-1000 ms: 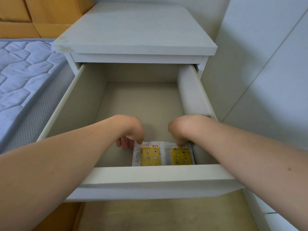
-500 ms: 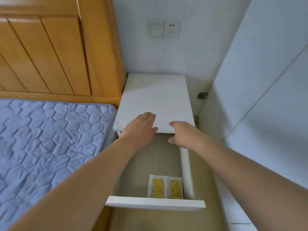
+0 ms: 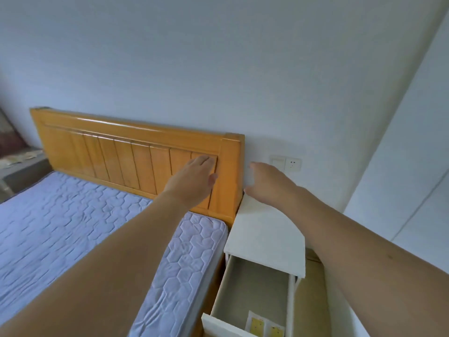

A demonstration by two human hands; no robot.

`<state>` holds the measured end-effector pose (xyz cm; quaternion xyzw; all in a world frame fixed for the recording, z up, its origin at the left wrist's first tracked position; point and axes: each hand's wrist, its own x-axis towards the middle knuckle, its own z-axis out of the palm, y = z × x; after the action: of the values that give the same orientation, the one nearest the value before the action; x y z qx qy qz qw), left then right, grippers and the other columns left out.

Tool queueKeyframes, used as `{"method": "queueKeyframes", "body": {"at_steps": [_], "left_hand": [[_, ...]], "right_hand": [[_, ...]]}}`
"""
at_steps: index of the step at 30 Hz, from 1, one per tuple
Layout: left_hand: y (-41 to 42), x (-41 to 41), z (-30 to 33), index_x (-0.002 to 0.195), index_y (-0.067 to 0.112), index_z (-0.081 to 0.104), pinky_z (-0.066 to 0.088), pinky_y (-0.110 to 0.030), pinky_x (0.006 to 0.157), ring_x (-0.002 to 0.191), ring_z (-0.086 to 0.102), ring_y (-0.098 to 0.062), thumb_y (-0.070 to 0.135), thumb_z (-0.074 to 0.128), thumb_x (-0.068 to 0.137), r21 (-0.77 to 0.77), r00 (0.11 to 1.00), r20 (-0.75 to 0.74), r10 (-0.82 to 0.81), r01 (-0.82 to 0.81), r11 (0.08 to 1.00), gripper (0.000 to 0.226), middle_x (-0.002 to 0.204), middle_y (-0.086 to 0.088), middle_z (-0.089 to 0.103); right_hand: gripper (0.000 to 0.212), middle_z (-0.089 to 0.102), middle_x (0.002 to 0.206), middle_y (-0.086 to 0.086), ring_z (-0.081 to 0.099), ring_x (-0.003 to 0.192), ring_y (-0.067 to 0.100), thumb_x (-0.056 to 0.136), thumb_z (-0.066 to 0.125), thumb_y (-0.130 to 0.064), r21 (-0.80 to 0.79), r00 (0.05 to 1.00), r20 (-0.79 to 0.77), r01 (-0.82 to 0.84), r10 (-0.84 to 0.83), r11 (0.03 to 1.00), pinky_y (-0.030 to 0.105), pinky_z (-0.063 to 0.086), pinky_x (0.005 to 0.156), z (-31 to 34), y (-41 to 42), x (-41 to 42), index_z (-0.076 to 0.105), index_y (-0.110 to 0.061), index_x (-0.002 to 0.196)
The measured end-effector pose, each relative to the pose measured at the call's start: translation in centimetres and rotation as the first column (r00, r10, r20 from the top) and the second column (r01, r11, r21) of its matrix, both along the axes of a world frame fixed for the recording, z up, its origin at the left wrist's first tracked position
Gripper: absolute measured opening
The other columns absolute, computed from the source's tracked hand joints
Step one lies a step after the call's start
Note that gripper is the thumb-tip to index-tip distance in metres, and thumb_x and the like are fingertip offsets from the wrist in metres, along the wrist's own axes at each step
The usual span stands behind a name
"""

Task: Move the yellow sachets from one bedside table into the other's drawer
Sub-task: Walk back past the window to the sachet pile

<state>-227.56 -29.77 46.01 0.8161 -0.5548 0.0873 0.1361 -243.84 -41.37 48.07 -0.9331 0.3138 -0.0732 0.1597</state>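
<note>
At the bottom of the frame, two yellow sachets [image 3: 266, 327] lie flat side by side at the front of the open drawer [image 3: 245, 285], long axes running front to back. The left hand [image 3: 194, 177] and right hand [image 3: 266, 184] hover mid-frame, fingers loosely extended, holding nothing, above the white tabletop [image 3: 264, 229].

Wooden headboard [image 3: 136, 156] against wall; blue quilted mattress [image 3: 73, 222] below; wall socket [image 3: 292, 164] right.
</note>
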Motion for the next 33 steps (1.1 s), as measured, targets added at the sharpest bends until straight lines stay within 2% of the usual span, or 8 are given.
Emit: {"method": "queueKeyframes", "body": {"at_steps": [2, 6, 12, 19, 22, 24, 28, 33], "left_hand": [[4.1, 0.6, 1.3, 0.145, 0.010, 0.039, 0.037, -0.038, 0.108, 0.137, 0.039, -0.025, 0.032, 0.042, 0.103, -0.016, 0.996, 0.018, 0.087, -0.087, 0.996, 0.047, 0.151, -0.005, 0.039], [14.3, 1.5, 3.3, 0.147, 0.010, 0.036, 0.038, -0.039, 0.107, 0.139, 0.037, -0.023, 0.034, 0.043, 0.103, -0.012, 0.953, 0.039, 0.300, -0.300, 0.954, 0.050, 0.153, -0.004, 0.037], [32.7, 1.2, 5.8, 0.147, 0.011, 0.037, 0.036, -0.039, 0.107, 0.137, 0.040, -0.025, 0.032, 0.045, 0.102, -0.036, 0.782, 0.047, 0.621, -0.620, 0.784, 0.050, 0.153, -0.003, 0.038], [55.6, -6.0, 6.4, 0.146, 0.009, 0.037, 0.037, -0.042, 0.109, 0.138, 0.040, -0.029, 0.032, 0.045, 0.102, -0.058, 0.443, 0.049, 0.895, -0.893, 0.446, 0.051, 0.154, -0.007, 0.037], [65.6, -11.3, 6.4, 0.148, 0.010, 0.036, 0.036, -0.041, 0.109, 0.138, 0.041, -0.029, 0.034, 0.045, 0.102, -0.058, 0.269, 0.053, 0.962, -0.961, 0.272, 0.053, 0.155, -0.007, 0.036], [72.7, -15.4, 6.3, 0.147, 0.010, 0.038, 0.036, -0.039, 0.109, 0.136, 0.042, -0.030, 0.035, 0.045, 0.101, -0.060, 0.162, 0.046, 0.986, -0.985, 0.164, 0.053, 0.153, -0.008, 0.039], [85.9, -25.4, 6.1, 0.145, 0.007, 0.041, 0.030, -0.033, 0.111, 0.139, 0.038, -0.025, 0.032, 0.047, 0.100, -0.063, -0.016, 0.045, 0.999, -0.998, -0.013, 0.051, 0.151, -0.009, 0.040], [100.3, -39.1, 4.8, 0.149, 0.011, 0.036, 0.034, -0.036, 0.113, 0.142, 0.034, -0.022, 0.038, 0.045, 0.100, 0.043, -0.156, 0.128, 0.979, -0.986, -0.163, 0.056, 0.155, -0.005, 0.036]], "right_hand": [[0.048, 0.056, 0.127, 0.012, 0.056, 0.112, 0.027, 0.090, 0.062, -0.019, 0.017, 0.995, 0.046, -0.092, 0.091, 0.996, 0.036, 0.048, 0.090, 1.3, 2.7, 2.0, 0.047, -0.007, 0.133], [0.053, 0.051, 0.138, 0.014, 0.050, 0.125, 0.029, 0.089, 0.064, -0.021, -0.026, 0.958, 0.074, -0.274, 0.276, 0.961, 0.036, 0.045, 0.098, 3.3, 9.9, 6.3, 0.046, -0.006, 0.136], [0.059, 0.045, 0.144, 0.009, 0.046, 0.129, 0.027, 0.089, 0.061, -0.023, -0.040, 0.820, 0.086, -0.564, 0.565, 0.825, 0.034, 0.041, 0.101, 4.5, 23.3, 12.0, 0.040, -0.011, 0.142], [0.055, 0.047, 0.141, 0.013, 0.043, 0.130, 0.028, 0.088, 0.061, -0.020, -0.114, 0.534, 0.078, -0.834, 0.842, 0.540, 0.037, 0.039, 0.106, 4.7, 44.8, 13.9, 0.045, -0.005, 0.137], [0.052, 0.052, 0.134, 0.011, 0.050, 0.121, 0.027, 0.085, 0.060, -0.020, -0.121, 0.384, 0.088, -0.912, 0.919, 0.393, 0.036, 0.044, 0.099, 4.8, 55.7, 12.5, 0.047, -0.009, 0.134], [0.050, 0.053, 0.133, 0.009, 0.051, 0.119, 0.027, 0.085, 0.060, -0.019, -0.115, 0.275, 0.094, -0.952, 0.957, 0.284, 0.035, 0.044, 0.096, 4.9, 63.4, 10.2, 0.048, -0.010, 0.132], [0.048, 0.050, 0.139, 0.010, 0.047, 0.126, 0.027, 0.088, 0.059, -0.018, -0.103, 0.059, 0.075, -0.992, 0.995, 0.066, 0.037, 0.042, 0.102, 4.3, 78.7, 3.5, 0.048, -0.006, 0.133], [0.048, 0.048, 0.139, 0.011, 0.048, 0.125, 0.029, 0.087, 0.060, -0.018, -0.084, -0.147, 0.089, -0.987, 0.985, -0.140, 0.039, 0.044, 0.100, 3.3, 96.2, -6.4, 0.048, -0.005, 0.132]]}}
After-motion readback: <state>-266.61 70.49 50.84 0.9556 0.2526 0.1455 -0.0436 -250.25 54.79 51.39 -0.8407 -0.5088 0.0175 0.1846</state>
